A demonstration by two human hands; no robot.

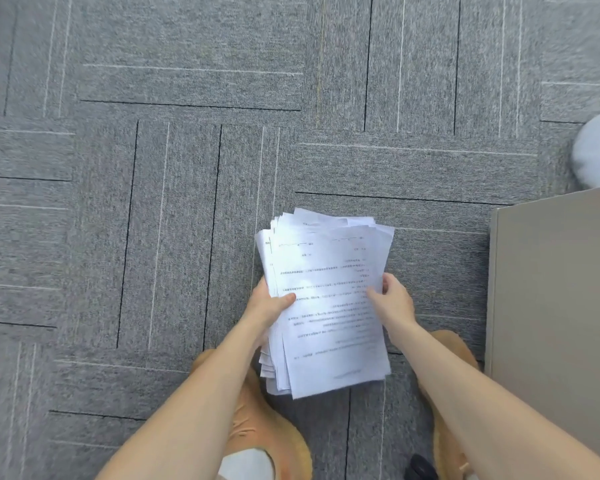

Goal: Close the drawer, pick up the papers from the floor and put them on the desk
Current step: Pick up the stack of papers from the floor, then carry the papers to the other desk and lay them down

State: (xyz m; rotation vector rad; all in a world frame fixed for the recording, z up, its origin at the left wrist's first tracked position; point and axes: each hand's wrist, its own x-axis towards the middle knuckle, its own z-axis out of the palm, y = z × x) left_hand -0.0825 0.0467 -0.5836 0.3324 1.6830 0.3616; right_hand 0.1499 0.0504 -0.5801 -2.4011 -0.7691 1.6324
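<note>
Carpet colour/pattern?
Grey carpet tiles with thin black and white lines; head view.

The papers (326,299) sat between the left hand (269,303) and right hand (394,299), above the floor (153,202), with a cabinet (555,289) to their right.

There's the stack of papers (326,303), white printed sheets, edges fanned and uneven, held up off the floor, gripped at both long sides, print facing up.

Bare forearms, no sleeves; tan suede lace-up shoes (267,441), rounded toes.
</note>
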